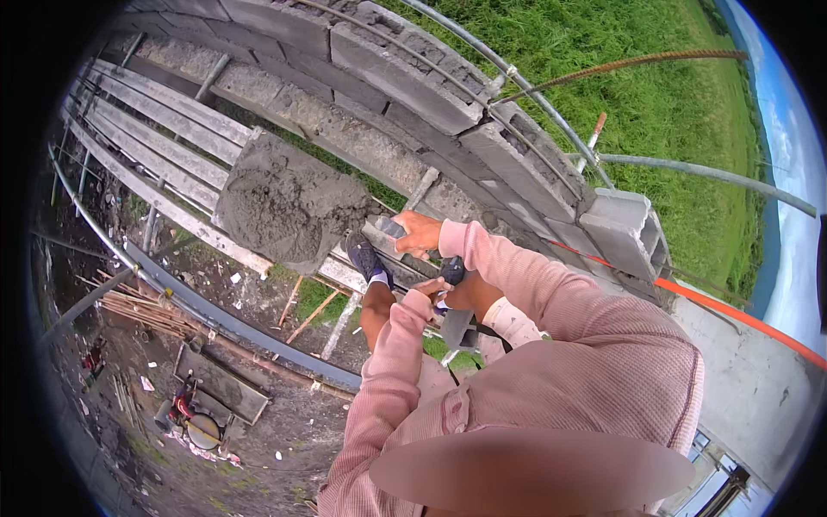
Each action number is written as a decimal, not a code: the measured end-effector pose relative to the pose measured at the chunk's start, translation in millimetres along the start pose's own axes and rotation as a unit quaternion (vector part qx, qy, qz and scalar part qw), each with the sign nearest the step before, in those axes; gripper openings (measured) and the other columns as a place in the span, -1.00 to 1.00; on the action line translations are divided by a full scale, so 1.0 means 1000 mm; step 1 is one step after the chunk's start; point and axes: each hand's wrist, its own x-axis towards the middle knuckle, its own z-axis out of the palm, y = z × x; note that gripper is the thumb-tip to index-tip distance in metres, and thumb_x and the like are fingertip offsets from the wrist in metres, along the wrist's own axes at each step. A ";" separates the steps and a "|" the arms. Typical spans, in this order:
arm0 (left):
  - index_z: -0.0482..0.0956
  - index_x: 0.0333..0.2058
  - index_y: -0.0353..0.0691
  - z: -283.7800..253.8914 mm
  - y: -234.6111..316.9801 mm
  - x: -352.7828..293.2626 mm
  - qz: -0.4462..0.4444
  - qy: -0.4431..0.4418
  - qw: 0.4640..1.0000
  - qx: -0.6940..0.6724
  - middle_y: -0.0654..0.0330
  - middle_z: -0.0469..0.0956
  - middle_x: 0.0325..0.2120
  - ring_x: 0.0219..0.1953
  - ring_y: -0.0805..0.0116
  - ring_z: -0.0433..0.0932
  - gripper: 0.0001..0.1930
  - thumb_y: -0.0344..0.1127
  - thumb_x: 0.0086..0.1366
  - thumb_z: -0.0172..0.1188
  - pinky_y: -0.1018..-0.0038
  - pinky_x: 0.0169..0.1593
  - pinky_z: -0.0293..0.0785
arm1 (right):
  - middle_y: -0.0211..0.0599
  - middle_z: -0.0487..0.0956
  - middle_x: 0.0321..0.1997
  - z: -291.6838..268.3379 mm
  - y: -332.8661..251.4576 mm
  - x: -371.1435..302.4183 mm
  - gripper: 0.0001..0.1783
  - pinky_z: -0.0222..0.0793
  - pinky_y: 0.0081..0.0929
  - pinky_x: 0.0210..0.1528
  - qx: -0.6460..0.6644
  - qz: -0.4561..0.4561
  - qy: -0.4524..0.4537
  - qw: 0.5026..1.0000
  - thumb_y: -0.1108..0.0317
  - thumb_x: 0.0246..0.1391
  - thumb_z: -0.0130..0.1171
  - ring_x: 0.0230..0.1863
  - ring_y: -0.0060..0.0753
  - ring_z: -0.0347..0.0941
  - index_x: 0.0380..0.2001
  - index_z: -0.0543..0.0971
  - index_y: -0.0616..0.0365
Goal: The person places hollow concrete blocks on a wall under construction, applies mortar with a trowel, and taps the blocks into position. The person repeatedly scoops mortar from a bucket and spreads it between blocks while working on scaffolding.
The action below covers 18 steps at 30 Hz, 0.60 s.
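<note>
My right hand [419, 234] is closed around a grey trowel [384, 228], at the right edge of a mound of wet mortar [289, 198]. The mortar is heaped on a board laid over the scaffold planks, and its surface is rough and lumpy. Closer to my body, my left hand [429, 289] has its fingers loosely stretched out beside my dark right shoe [451, 270], and I see nothing in it. My other shoe [365, 257] stands at the mortar's edge. Part of the trowel is hidden by my right hand.
A grey block wall [405, 77] curves along the far side, ending in a hollow block [622, 226]. Long planks [164, 129] extend left. Metal pipes [482, 47] and a bent rebar [637, 65] cross nearby. Far below, a person [183, 403] is beside a trough [222, 383].
</note>
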 end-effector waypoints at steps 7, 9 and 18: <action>0.58 -0.43 -0.21 0.030 0.064 -0.086 0.004 0.078 0.995 0.064 0.22 0.59 -0.44 -0.39 0.33 0.55 -0.78 -0.19 0.30 0.19 0.38 -0.14 0.55 | -0.40 0.39 -0.69 0.022 0.007 -0.328 -0.76 0.23 -0.49 -0.75 0.060 0.067 0.180 0.980 0.47 -0.15 0.13 -0.76 -0.57 0.30 -0.34 0.43 0.30; 0.56 -0.34 -0.22 0.021 0.093 -0.104 -0.005 0.066 0.998 -0.009 0.26 0.60 -0.41 -0.49 0.42 0.48 -0.84 -0.27 0.23 0.27 0.44 -0.39 0.45 | -0.45 0.31 -0.72 0.036 0.023 -0.400 -0.70 0.19 -0.50 -0.75 0.082 0.096 0.228 0.965 0.49 -0.15 0.14 -0.77 -0.61 0.24 -0.27 0.39 0.30; 0.47 -0.14 -0.04 0.061 0.144 -0.146 -0.038 0.360 0.918 0.163 0.23 0.47 -0.05 -0.12 0.25 0.37 -0.71 -0.03 0.32 -0.04 0.26 0.01 0.32 | -0.49 0.22 -0.71 0.034 0.127 -0.596 -0.76 0.05 -0.51 -0.77 0.339 0.100 0.321 0.879 0.51 -0.09 0.15 -0.78 -0.65 0.09 -0.34 0.33 0.16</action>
